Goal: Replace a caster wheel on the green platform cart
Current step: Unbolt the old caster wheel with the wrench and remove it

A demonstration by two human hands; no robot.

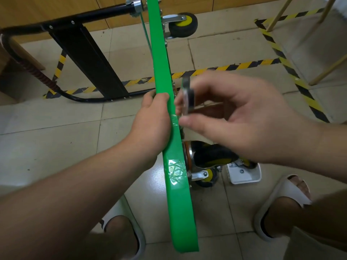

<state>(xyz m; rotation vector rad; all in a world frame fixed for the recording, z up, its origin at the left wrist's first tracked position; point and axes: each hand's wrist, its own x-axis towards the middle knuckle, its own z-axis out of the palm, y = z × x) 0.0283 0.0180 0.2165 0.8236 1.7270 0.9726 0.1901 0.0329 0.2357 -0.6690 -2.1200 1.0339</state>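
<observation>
The green platform cart (165, 76) stands on its edge, seen from above as a narrow green strip running from top to bottom. My left hand (152, 121) grips its upper edge from the left side. Just right of the edge, my right hand (236, 117) pinches the metal mounting plate of a caster (185, 96) between thumb and fingers, close to the cart's underside. A mounted caster with a yellow hub (183, 25) sticks out at the far end. Two more casters (206, 160) show near my feet, partly hidden by my right hand.
The black folding handle (88, 59) lies on the tiled floor to the left. Yellow-black tape (232, 66) marks the floor. A small white tray (246, 173) with a nut sits by my right foot. Wooden legs (326, 70) stand at the right.
</observation>
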